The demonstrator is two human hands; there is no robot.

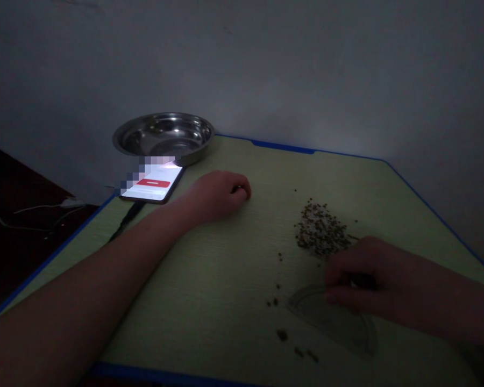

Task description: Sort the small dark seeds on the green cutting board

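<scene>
My left hand (220,196) rests on the pale green table (210,301) in a loose fist, and nothing shows in its fingers. Over on the right, my right hand (357,274) is closed in a pinch, thumb against fingers; what it holds, if anything, is too dark to make out. Just beyond that hand lies a small pile of mixed dark and whitish grains (320,228). Beneath its fingertips is a faint, see-through half-round shape (347,333) like a protractor; whether they touch it I cannot tell. Several dark bits (281,335) are scattered nearby.
A shiny metal bowl (165,134) stands at the back left of the table. Before it, a phone with a lit screen (153,185) leans or lies close to its rim, with a dark cable (125,220) running off. A wall (290,70) rises behind the blue table edge.
</scene>
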